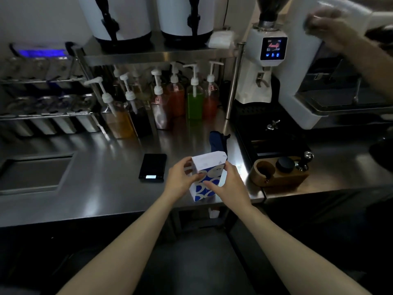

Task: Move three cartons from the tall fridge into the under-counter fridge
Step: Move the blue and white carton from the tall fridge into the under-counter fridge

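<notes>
I grip one carton in both hands — left hand, right hand — at the tabletop edge. Mid-carry, I judge; next, lowering it toward the under-counter fridge — unseen.

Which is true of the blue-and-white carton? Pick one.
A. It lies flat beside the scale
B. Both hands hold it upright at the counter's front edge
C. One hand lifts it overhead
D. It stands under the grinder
B: the left hand and right hand grip the upright carton at the counter edge.
</notes>
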Available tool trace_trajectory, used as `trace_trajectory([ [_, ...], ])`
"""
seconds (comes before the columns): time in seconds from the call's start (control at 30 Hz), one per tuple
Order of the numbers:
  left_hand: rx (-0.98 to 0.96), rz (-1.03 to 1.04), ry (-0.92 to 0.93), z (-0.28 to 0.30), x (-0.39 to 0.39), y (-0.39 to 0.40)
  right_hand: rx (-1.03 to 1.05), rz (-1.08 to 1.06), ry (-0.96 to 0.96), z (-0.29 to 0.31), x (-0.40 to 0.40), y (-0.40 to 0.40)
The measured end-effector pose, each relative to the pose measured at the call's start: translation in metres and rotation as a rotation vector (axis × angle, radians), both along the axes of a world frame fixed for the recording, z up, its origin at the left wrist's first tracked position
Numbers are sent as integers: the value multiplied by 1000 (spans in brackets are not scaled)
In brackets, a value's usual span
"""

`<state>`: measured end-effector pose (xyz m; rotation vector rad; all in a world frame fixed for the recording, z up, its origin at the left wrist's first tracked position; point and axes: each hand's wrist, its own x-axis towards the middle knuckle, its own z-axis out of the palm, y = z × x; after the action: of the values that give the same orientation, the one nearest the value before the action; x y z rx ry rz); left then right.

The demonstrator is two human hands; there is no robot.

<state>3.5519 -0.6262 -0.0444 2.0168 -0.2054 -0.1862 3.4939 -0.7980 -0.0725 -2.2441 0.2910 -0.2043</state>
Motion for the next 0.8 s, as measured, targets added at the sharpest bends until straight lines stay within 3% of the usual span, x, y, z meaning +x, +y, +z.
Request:
trace_trajectory([
  [0.13,128,85,-49,-2,-32,1,114,47,-52,-1,-24,4],
  [0.4,380,167,-75,-4,-99,9,100,206,20,-6,-63,-2],
  [0.8,419,90,-4,-82,-153,26,40,417,179,-64,-103,8],
])
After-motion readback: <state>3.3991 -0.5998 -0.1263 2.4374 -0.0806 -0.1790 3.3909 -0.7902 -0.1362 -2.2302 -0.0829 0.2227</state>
